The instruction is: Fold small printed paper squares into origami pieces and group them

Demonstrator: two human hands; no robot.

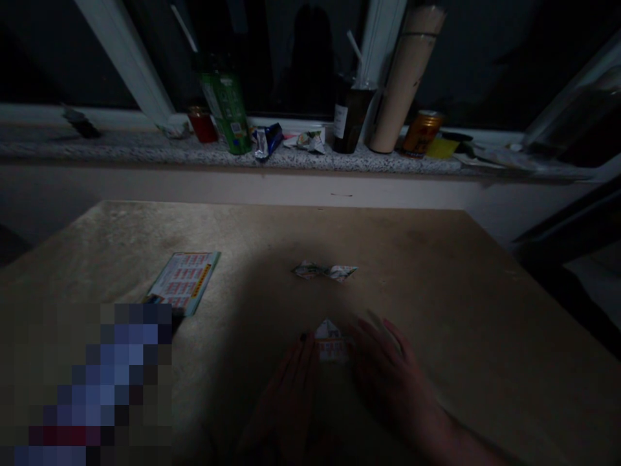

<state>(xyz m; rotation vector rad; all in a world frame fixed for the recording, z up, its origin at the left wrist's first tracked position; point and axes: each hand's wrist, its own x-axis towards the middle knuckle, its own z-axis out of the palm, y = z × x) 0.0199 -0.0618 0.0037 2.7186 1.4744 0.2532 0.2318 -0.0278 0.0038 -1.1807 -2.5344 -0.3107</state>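
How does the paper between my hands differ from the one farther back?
The near paper sits between your left hand and right hand; the far paper lies apart from them. The near paper shows one pointed top; the far paper narrows between pointed ends. Both carry print.

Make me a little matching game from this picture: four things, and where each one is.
1. pointed paper
2. bow-shaped paper
3. printed booklet
4. orange can

A. on the windowsill
B. toward the left of the table
C. between the left hand and the right hand
D. on the table, straight beyond the hands

Pairs: 1-C, 2-D, 3-B, 4-A
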